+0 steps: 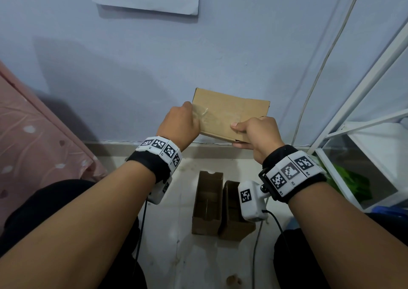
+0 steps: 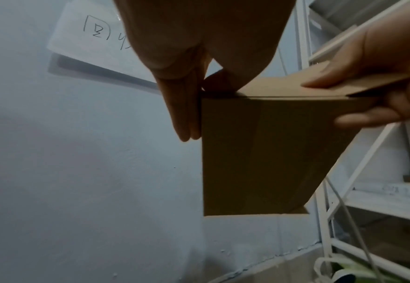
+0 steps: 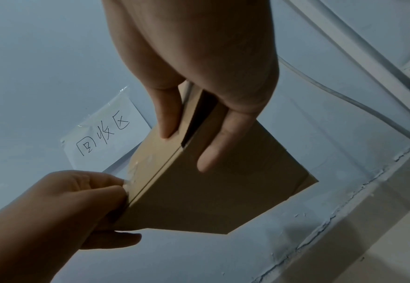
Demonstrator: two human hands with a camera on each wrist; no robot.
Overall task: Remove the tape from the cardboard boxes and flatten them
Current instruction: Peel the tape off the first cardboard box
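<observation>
I hold a flat brown cardboard box up in front of the wall with both hands. Wrinkled clear tape runs across its upper face, also seen as tape by my left fingertips. My left hand grips the box's left end, thumb on the taped face and fingers along the edge. My right hand pinches the right end, thumb on top and fingers below, where the end gapes slightly. Underneath, the box looks plain.
Two open cardboard boxes stand on the pale floor below my wrists. A pink bedcover lies at the left. A white metal rack and a white cable are at the right. A paper sign hangs on the wall.
</observation>
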